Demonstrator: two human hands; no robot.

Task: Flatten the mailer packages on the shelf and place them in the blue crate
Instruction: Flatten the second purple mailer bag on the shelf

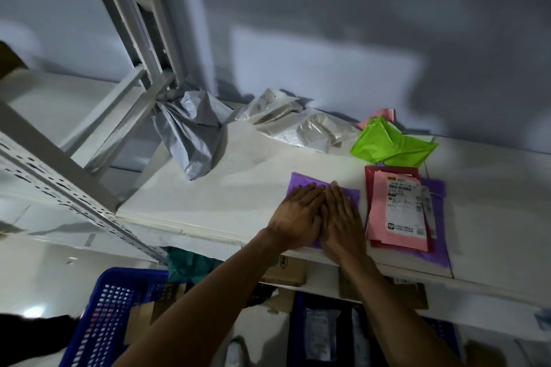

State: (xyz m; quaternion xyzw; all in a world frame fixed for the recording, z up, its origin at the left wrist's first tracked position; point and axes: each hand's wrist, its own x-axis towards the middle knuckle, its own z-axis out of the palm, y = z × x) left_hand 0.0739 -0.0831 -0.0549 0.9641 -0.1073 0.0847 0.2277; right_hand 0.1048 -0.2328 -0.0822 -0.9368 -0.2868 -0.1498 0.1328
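Purple mailer (304, 182) lies, seemingly flat, under left hand (298, 217) and right hand (343, 223).

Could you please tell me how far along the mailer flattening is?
Done: a flat stack, pink mailer on top, lies on the shelf. In hand: left hand and right hand press the purple mailer flat. Left: grey mailer, white mailer, green mailer are crumpled; all await the blue crate.

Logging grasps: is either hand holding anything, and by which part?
Nothing gripped: left hand and right hand press flat on the purple mailer, over its middle.
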